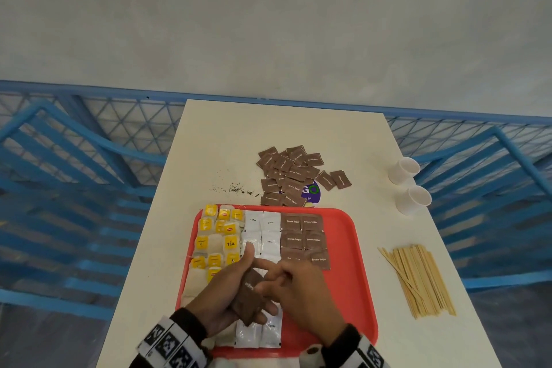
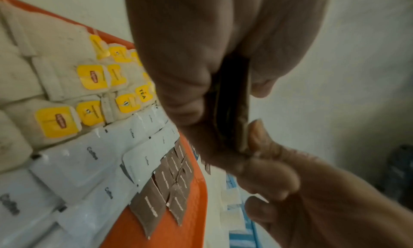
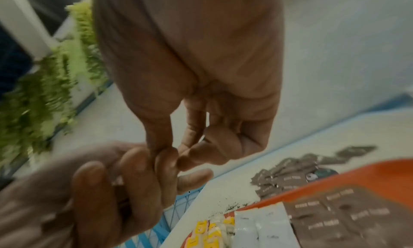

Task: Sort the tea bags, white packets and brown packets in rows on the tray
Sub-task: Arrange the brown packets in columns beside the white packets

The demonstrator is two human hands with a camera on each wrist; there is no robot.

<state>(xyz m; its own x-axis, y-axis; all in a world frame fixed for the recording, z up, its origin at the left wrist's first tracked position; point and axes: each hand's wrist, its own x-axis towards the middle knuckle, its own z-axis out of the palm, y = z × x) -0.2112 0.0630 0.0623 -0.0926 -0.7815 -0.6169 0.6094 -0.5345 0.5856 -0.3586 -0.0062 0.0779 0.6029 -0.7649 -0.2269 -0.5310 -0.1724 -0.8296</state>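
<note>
Left hand point(image 1: 227, 293) grips a small stack of brown packets point(image 1: 249, 297) over the tray point(image 1: 352, 284); right hand point(image 1: 301, 293) pinches at its edge. Peel carelessly and several packets could slide out together, knocking the white packets point(image 1: 270, 231) crooked.

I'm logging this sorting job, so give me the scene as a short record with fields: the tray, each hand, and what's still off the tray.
tray: red tray; tea bags left, white packets middle, brown packets right
left hand: left hand holds a stack of brown packets over the tray
right hand: right hand, fingertips at the stack; a pinch cannot be confirmed
off tray: loose pile of brown packets beyond the tray
other items: two paper cups, wooden stirrers
</note>
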